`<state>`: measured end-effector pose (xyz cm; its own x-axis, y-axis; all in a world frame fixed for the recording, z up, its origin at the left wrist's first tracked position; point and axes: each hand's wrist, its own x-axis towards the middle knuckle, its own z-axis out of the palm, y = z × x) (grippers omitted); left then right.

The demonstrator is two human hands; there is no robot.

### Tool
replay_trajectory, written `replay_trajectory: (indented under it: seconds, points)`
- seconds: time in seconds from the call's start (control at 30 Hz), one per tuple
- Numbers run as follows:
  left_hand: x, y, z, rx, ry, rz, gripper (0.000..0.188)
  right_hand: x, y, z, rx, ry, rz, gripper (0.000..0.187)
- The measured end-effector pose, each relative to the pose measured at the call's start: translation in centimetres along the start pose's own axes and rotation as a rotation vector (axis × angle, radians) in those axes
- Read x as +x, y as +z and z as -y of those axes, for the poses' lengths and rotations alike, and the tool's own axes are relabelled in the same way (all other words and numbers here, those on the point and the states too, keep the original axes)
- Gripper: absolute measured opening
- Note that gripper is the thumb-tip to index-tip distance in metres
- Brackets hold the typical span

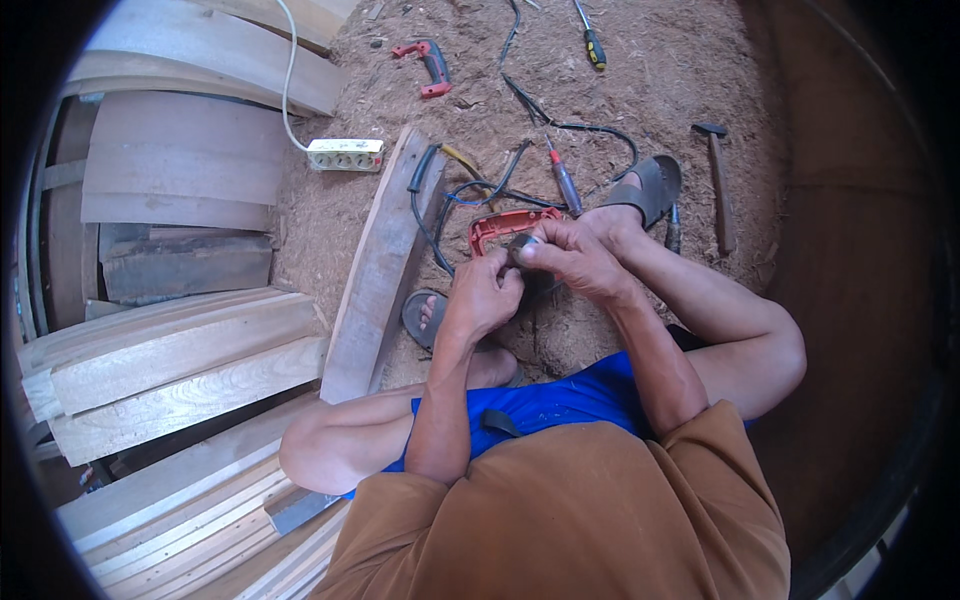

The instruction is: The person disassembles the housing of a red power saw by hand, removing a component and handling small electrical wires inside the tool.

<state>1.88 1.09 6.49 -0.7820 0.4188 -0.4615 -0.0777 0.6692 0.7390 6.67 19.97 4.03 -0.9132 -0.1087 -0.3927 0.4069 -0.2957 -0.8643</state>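
In front of my body, both hands meet over the sawdust. With the fingers of my right hand I pinch a small dark, rounded part, whose exact kind is not clear. The fingers of my left hand are closed against the same part from the other side. Just beyond the hands is a red power-tool housing shell, partly hidden by them. A red-handled screwdriver lies by my right foot. A black cable loops beside the shell.
A wooden beam lies to the left, with stacked planks beyond it. Farther off are a white power strip, a red and grey tool handle piece and a yellow-black screwdriver. A hammer lies at right.
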Motion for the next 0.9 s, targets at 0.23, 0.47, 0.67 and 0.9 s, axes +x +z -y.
replay_trajectory:
  seconds: [0.23,0.47,0.67,0.9]
  points:
    - [0.2,0.0,1.4,-0.085,0.033,0.064,0.02,-3.0,-0.6,2.2,-0.645,-0.224,0.04,0.03]
    - [0.1,0.6,2.7,-0.2,-0.029,0.142,0.019,-5.2,-0.8,1.3,-0.913,-0.281,0.073,0.027]
    - [0.1,-0.1,1.4,-0.065,0.126,0.084,0.015,-4.7,0.3,1.4,-0.898,-0.128,0.078,0.03]
    - [-0.6,0.4,-0.1,0.18,0.389,-0.25,0.006,-2.6,3.1,-2.5,-0.596,0.017,-0.256,0.033]
